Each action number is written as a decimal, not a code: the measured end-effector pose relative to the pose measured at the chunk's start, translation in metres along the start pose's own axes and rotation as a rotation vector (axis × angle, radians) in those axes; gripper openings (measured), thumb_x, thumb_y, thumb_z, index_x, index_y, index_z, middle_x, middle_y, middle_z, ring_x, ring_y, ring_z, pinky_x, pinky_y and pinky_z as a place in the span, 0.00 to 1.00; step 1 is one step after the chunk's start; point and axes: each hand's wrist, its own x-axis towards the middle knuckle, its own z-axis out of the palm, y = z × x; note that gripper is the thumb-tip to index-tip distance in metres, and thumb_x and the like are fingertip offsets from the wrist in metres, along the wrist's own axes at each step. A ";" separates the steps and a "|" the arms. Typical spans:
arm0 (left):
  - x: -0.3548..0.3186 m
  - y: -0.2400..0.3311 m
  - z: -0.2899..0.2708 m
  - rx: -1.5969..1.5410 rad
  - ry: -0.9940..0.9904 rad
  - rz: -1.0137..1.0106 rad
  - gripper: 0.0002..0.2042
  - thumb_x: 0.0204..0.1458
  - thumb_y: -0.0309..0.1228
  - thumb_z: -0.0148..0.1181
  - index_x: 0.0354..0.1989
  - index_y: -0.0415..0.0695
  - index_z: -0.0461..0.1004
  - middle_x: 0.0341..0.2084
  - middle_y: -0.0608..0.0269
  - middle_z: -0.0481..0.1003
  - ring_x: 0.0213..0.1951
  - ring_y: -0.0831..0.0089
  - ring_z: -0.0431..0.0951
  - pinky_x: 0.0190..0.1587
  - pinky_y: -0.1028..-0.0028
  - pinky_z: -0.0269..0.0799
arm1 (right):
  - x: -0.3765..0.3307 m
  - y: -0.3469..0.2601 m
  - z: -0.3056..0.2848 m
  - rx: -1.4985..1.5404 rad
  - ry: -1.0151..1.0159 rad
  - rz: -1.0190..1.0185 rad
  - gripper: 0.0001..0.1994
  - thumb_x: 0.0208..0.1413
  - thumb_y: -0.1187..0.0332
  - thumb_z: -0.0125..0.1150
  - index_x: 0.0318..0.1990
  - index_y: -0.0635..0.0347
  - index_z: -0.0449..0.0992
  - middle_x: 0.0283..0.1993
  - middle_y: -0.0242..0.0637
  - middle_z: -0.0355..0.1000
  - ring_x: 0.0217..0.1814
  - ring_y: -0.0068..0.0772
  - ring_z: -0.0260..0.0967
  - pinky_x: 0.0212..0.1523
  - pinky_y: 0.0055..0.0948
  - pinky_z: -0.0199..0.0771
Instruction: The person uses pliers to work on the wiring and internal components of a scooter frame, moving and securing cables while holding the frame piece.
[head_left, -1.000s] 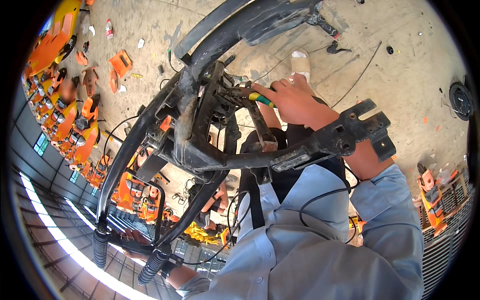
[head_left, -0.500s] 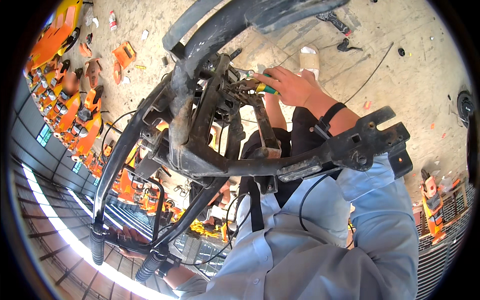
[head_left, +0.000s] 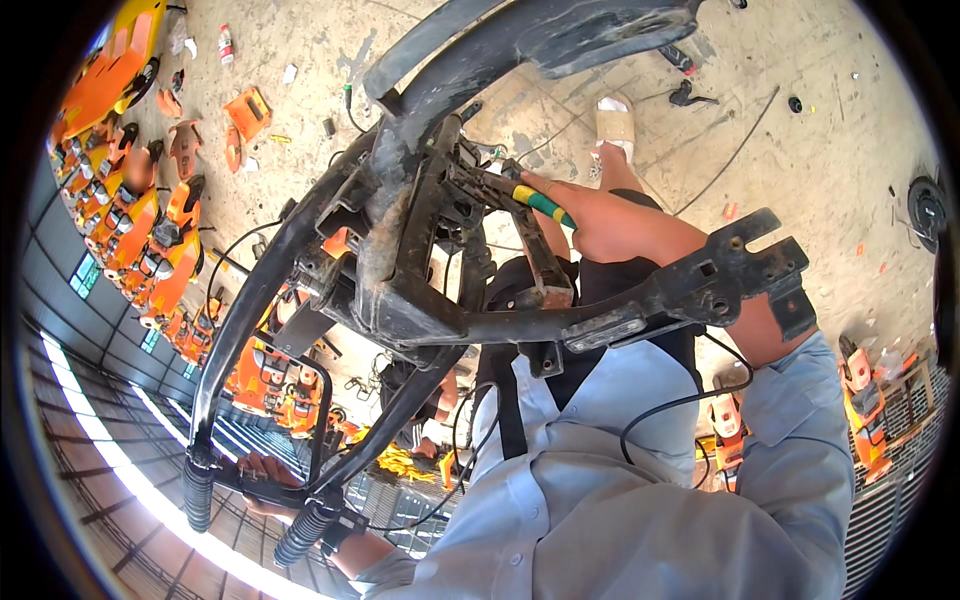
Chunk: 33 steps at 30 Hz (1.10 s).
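Note:
A black, scuffed scooter-like metal frame fills the middle, tilted up in front of my body. My right hand is closed around pliers with green and yellow handles. Their jaws reach in among brackets near the frame's upper middle, and I cannot make out what they bite on. At lower left my left hand wraps round a black crossbar between two ribbed black sleeves. Part of that hand is hidden behind the bar. A loose black cable hangs from the frame over my blue shirt.
Rows of orange and yellow vehicle parts stand along the left. On the concrete floor lie an orange panel, a bottle, a thin rod and a black wheel. Another person sits beyond the frame.
The frame has shifted slightly. My right hand and the pliers have moved down and right, showing more of the handles. My left hand keeps its hold on the crossbar.

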 end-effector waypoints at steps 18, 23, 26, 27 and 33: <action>0.004 -0.004 0.025 -0.108 -0.021 0.122 0.37 0.45 0.33 0.64 0.64 0.42 0.52 0.32 0.65 0.61 0.27 0.78 0.61 0.27 0.78 0.61 | 0.004 -0.043 -0.024 -0.261 -0.173 0.135 0.43 0.46 0.79 0.49 0.73 0.49 0.42 0.50 0.48 0.75 0.51 0.47 0.71 0.64 0.45 0.44; 0.004 -0.004 0.036 -0.120 -0.040 0.067 0.34 0.44 0.33 0.64 0.61 0.42 0.56 0.28 0.66 0.60 0.25 0.77 0.58 0.27 0.78 0.60 | 0.005 -0.028 -0.021 -0.003 -0.221 0.068 0.42 0.50 0.75 0.52 0.73 0.55 0.41 0.56 0.63 0.65 0.51 0.56 0.71 0.48 0.39 0.68; 0.003 -0.005 0.033 -0.092 0.014 0.087 0.34 0.43 0.33 0.64 0.61 0.41 0.57 0.27 0.67 0.59 0.24 0.77 0.58 0.26 0.78 0.59 | 0.005 -0.054 -0.022 -0.016 -0.206 0.167 0.42 0.49 0.78 0.54 0.72 0.55 0.42 0.48 0.58 0.71 0.45 0.52 0.73 0.44 0.38 0.69; 0.005 -0.005 0.033 -0.082 0.045 0.099 0.35 0.43 0.33 0.63 0.61 0.41 0.56 0.27 0.66 0.60 0.24 0.77 0.58 0.27 0.78 0.59 | 0.004 -0.059 -0.022 -0.043 -0.186 0.201 0.42 0.49 0.79 0.55 0.72 0.55 0.43 0.43 0.56 0.74 0.41 0.50 0.74 0.42 0.37 0.69; 0.008 -0.002 0.011 -0.114 -0.019 0.089 0.38 0.45 0.36 0.62 0.66 0.43 0.53 0.31 0.65 0.64 0.25 0.76 0.59 0.28 0.77 0.59 | 0.007 -0.046 -0.010 -0.075 -0.129 0.116 0.39 0.52 0.79 0.53 0.71 0.58 0.42 0.39 0.57 0.73 0.37 0.51 0.73 0.37 0.38 0.68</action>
